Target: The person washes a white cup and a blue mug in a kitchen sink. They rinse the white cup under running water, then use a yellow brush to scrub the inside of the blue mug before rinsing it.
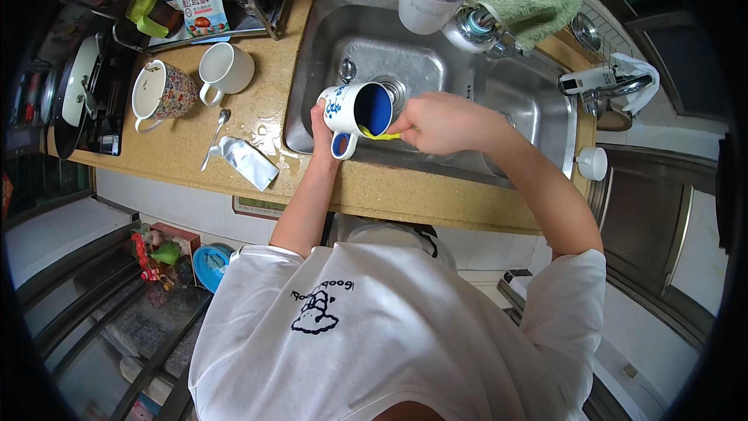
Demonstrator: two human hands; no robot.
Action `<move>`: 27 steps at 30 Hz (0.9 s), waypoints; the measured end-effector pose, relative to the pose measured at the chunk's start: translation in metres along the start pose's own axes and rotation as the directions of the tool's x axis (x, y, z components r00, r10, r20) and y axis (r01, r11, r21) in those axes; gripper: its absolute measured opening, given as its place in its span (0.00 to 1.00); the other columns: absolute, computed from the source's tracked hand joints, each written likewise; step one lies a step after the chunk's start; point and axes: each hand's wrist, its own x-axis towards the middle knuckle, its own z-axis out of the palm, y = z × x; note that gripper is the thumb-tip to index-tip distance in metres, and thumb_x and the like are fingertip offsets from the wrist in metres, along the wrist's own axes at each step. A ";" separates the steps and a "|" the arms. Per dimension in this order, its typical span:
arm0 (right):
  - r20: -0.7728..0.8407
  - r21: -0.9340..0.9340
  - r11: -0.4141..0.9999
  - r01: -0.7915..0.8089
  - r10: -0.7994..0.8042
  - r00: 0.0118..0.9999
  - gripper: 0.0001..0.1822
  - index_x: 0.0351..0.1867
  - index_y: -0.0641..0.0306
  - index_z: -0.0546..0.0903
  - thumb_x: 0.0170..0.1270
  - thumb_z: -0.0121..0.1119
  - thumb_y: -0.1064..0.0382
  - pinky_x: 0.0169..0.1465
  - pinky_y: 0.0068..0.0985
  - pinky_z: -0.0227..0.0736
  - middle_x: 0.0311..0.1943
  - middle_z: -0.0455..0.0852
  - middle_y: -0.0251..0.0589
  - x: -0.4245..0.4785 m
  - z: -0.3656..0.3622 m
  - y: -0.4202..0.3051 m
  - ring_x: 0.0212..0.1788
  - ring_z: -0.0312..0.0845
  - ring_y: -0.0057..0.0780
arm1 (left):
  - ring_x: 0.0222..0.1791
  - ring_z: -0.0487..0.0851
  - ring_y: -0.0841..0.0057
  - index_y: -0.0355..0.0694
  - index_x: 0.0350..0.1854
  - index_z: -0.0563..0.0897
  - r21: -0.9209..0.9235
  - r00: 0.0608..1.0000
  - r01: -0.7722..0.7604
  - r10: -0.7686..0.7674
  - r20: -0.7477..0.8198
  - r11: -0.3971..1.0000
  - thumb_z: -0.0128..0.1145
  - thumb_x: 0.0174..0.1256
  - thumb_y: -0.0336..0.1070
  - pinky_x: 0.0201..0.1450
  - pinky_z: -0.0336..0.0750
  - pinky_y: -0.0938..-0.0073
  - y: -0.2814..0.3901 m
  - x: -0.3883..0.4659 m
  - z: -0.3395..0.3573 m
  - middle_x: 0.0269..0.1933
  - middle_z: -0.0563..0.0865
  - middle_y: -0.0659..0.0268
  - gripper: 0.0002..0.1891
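Note:
My left hand (319,128) grips a white mug (346,110) with blue markings and a dark blue inside, from its far left side. The mug is tilted over the front edge of the sink (356,17), its mouth towards my right hand. Pinched in my right hand (447,123) is a slim yellow tool (383,136), perhaps a toothbrush. Its far end goes into the mug's mouth, so its head is hidden. On the counter to the left lie a crumpled silvery-white tube (250,162) and a metal spoon (216,137).
A plain white mug (231,73) and a heart-patterned mug (178,93) stand on the wet counter (263,99). A white appliance with a clear lid (429,6) and a green towel (534,3) are behind the sink. The tap (622,89) is at the right.

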 end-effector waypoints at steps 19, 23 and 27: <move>-0.063 -0.149 0.988 -0.030 0.020 0.998 0.16 0.42 0.53 0.81 0.52 0.47 0.68 0.40 0.35 0.72 0.26 0.81 0.48 -0.010 0.007 0.000 0.32 0.78 0.43 | 0.44 0.79 0.70 0.39 0.47 0.73 -0.019 1.000 0.020 -0.020 -0.021 1.000 0.38 0.59 0.51 0.49 0.72 0.72 -0.003 0.003 -0.001 0.43 0.81 0.61 0.23; -0.052 -0.069 0.998 -0.001 -0.002 0.999 0.16 0.42 0.54 0.81 0.53 0.47 0.67 0.40 0.35 0.72 0.26 0.81 0.48 -0.010 0.006 0.002 0.32 0.78 0.43 | 0.43 0.79 0.70 0.39 0.47 0.73 -0.011 1.000 0.017 -0.018 -0.018 1.000 0.38 0.59 0.52 0.49 0.72 0.72 -0.003 0.002 -0.002 0.43 0.81 0.62 0.23; -0.067 -0.340 0.923 -0.181 0.168 0.983 0.15 0.41 0.53 0.81 0.52 0.49 0.66 0.36 0.33 0.73 0.25 0.82 0.47 -0.004 0.007 0.006 0.31 0.78 0.41 | 0.43 0.79 0.71 0.40 0.47 0.73 0.018 1.000 0.023 -0.023 -0.017 1.000 0.39 0.58 0.53 0.46 0.74 0.71 -0.002 0.000 0.004 0.42 0.81 0.62 0.24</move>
